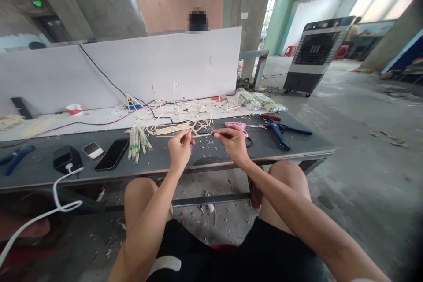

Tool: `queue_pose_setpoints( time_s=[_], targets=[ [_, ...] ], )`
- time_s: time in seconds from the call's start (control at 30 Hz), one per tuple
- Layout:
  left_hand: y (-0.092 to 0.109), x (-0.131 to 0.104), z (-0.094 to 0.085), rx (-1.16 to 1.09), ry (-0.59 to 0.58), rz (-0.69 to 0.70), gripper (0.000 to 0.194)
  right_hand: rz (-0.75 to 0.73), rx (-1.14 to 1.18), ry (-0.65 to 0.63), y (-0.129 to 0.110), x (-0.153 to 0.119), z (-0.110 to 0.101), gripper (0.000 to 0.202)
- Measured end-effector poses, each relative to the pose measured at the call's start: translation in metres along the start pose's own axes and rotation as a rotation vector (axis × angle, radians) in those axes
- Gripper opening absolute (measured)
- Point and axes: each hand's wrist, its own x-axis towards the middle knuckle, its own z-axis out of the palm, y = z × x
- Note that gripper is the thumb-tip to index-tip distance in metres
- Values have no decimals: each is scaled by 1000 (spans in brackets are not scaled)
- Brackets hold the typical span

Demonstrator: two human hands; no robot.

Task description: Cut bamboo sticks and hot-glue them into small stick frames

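Note:
Between my two hands, over the front of the dark table, is a small frame of thin wooden sticks (202, 135). My left hand (180, 146) pinches its left side with thumb and finger. My right hand (234, 142) is closed at the right end of a stick, thumb against forefinger. Behind my left hand lies a pile of loose sticks (170, 128). A pink glue gun (240, 128) rests just behind my right hand. Wrapped bundles of sticks (136, 142) are left of my left hand.
Blue-handled pliers (279, 134) lie right; a phone (113, 154), white device (93, 150) and dark box with white cable (67, 159) lie left. Stick structures (177, 94) stand before a white partition (158, 68). More wrapped sticks (261, 100) are at the back right. Someone's head shows beyond the partition.

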Motion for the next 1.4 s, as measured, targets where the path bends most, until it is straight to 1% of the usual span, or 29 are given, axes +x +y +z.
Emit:
queue_pose_setpoints(
  time_s=[0.17,0.47,0.77,1.07,1.27,1.4],
  targets=[
    [1,0,0,-4,9,5,37,3,7,5,1,0,1,18],
    [-3,-1,3,-34,22,-15,40,25,-17,-2,0,-1,1,22],
    [-5,-2,4,-89,29,-48,40,2,-43,-6,0,-2,0,19],
    [-6,-4,4,-81,31,-57,42,-11,-30,1,0,-3,1,18],
    [-9,-3,4,-94,37,-67,38,3,-17,10,1,-3,2,19],
    [-7,-1,6,-194,13,-143,31,0,-32,26,0,0,-1,20]
  ],
)
